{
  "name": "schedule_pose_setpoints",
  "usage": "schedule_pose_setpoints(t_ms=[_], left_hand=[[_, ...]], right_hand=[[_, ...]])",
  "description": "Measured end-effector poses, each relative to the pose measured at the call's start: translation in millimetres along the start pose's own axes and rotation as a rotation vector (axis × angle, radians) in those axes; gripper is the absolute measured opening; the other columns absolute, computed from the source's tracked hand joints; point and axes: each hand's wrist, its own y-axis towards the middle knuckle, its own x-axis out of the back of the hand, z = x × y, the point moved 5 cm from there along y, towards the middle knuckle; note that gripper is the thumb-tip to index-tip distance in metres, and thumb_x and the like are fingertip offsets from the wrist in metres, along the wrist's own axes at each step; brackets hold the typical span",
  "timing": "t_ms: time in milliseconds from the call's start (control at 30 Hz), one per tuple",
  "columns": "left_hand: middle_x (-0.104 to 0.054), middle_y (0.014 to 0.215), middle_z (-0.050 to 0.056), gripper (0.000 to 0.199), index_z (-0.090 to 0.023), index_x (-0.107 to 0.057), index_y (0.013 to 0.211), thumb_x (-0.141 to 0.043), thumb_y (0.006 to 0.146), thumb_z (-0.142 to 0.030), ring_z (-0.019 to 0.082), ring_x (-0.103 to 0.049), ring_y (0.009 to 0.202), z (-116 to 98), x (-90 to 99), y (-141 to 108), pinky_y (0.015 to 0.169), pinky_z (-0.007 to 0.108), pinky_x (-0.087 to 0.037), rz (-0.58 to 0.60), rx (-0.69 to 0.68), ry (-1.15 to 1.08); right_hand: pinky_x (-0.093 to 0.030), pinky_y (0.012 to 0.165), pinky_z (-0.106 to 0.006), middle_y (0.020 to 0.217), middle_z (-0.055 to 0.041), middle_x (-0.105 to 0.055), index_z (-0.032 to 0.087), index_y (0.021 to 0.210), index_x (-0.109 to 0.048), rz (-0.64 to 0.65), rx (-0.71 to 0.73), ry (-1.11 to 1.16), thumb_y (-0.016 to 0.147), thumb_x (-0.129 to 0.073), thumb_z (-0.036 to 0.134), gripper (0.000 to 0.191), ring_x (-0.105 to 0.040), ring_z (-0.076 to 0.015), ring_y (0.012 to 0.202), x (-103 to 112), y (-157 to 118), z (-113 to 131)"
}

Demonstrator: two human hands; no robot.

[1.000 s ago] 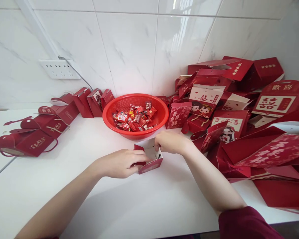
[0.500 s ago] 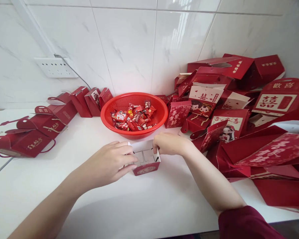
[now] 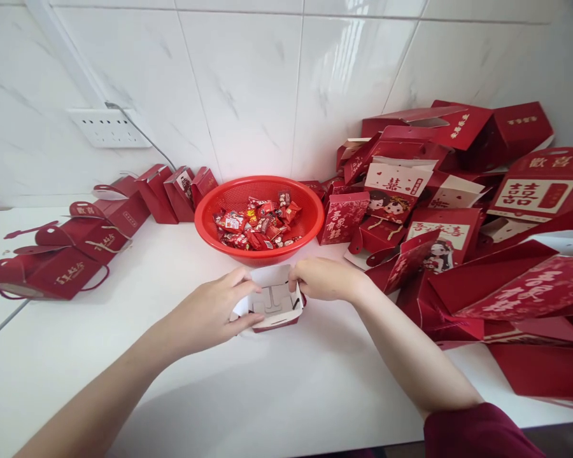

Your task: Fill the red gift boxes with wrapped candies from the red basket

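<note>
In the middle of the table stands a small red gift box, its top open and its white inside facing me. Folded flaps show on its floor, with no sweets on them. My left hand holds the box's left side, thumb along the front rim and fingers at the left wall. My right hand is closed at the back right corner, its bent fingers reaching over the rim; a short dark cord end shows just below them. Behind the box sits a red plastic basket holding wrapped sweets.
Several filled-out red boxes line the left of the white table. A large heap of red gift boxes covers the right side. A tiled wall with a socket strip and grey cable rises behind.
The box has tipped so more of its inside faces me and less of its front shows. My left hand has shifted slightly, its thumb now on the front rim.
</note>
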Motion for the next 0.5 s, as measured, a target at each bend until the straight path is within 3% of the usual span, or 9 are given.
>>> schedule_pose_setpoints(t_ms=[133, 233, 333, 400, 500], left_hand=[[-0.046, 0.142, 0.013, 0.049, -0.022, -0.049, 0.139, -0.051, 0.095, -0.045, 0.031, -0.049, 0.126, 11, -19.7, -8, 0.103, 0.045, -0.045, -0.237, -0.026, 0.045], [-0.033, 0.154, 0.013, 0.058, -0.023, -0.029, 0.151, -0.048, 0.098, -0.036, 0.032, -0.03, 0.143, 18, -40.9, -13, 0.115, 0.05, -0.031, -0.372, 0.001, -0.013], [-0.018, 0.162, 0.013, 0.053, -0.024, -0.026, 0.148, -0.044, 0.099, -0.032, 0.032, -0.014, 0.151, 17, -60.2, -15, 0.119, 0.055, -0.02, -0.401, 0.021, -0.189], [-0.017, 0.162, 0.015, 0.045, -0.023, -0.03, 0.14, -0.045, 0.099, -0.033, 0.032, -0.014, 0.151, 12, -70.8, -15, 0.118, 0.056, -0.022, -0.372, 0.0, -0.403], [-0.029, 0.152, 0.016, 0.043, -0.024, -0.033, 0.13, -0.052, 0.094, -0.038, 0.032, -0.032, 0.142, 4, -80.1, -14, 0.111, 0.053, -0.035, -0.377, -0.059, -0.74]], right_hand=[[-0.047, 0.098, -0.036, 0.139, -0.0144, -0.056, 0.018, 0.136, -0.058, -0.174, 0.007, 0.092, 0.098, -0.037, 0.019, 0.043, -0.06, -0.0245, 0.118, -7, -15, 3], [-0.028, 0.118, -0.046, 0.159, -0.0152, -0.031, 0.017, 0.149, -0.042, -0.314, 0.05, 0.239, 0.103, -0.034, 0.041, 0.053, -0.028, -0.0273, 0.147, -13, -29, 6], [-0.014, 0.122, -0.049, 0.165, -0.0137, -0.009, 0.018, 0.153, -0.034, -0.286, 0.128, 0.307, 0.095, -0.045, 0.06, 0.072, -0.006, -0.028, 0.153, -25, -36, 8], [-0.011, 0.123, -0.05, 0.166, -0.0138, 0.0, 0.019, 0.154, -0.029, -0.276, 0.21, 0.305, 0.086, -0.057, 0.065, 0.086, -0.001, -0.0282, 0.153, -33, -39, 10], [-0.016, 0.122, -0.048, 0.166, -0.0137, 0.002, 0.023, 0.155, -0.026, -0.315, 0.319, 0.35, 0.072, -0.074, 0.063, 0.104, -0.005, -0.029, 0.153, -42, -42, 10]])
